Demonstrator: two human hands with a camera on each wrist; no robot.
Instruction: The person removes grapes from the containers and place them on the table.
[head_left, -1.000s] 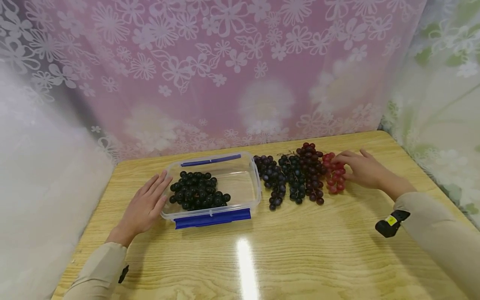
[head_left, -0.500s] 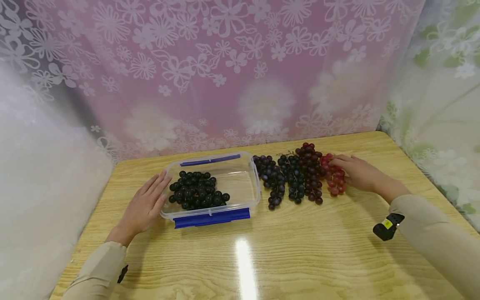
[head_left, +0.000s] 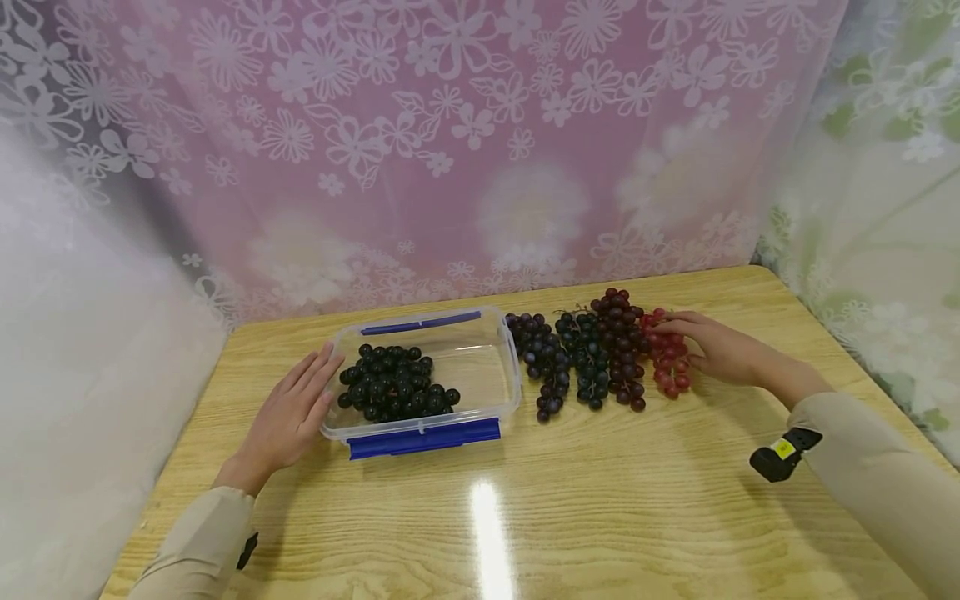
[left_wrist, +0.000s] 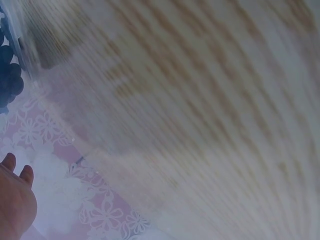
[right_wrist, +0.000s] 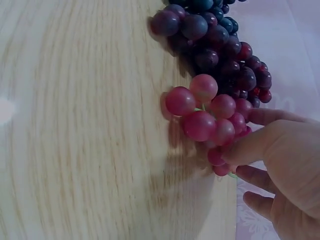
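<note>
My left hand [head_left: 279, 417] lies with straight fingers along the left wall of a clear plastic container [head_left: 480, 367] with blue clasps. Inside it, toward the left, sits a bunch of black grapes [head_left: 390, 383]. On the right, my right hand [head_left: 723, 350] pinches a bunch of red grapes [head_left: 671, 371] that rests on the table. In the right wrist view, the thumb and forefinger of that hand [right_wrist: 290, 160] are around the far end of the red grapes [right_wrist: 202, 122]; the other fingers are loosely bent. Only part of the left hand [left_wrist: 15, 205] shows in the left wrist view.
Between container and red grapes lie a purple bunch [head_left: 546, 358], a blue-black bunch [head_left: 587, 354] and a dark red bunch [head_left: 621, 333], side by side. All stand on a wooden table [head_left: 600, 500]. A pink floral curtain [head_left: 480, 167] hangs behind.
The red grapes have shifted slightly toward the front, and the right hand's fingers have settled lower over them. The left hand and container have stayed in place.
</note>
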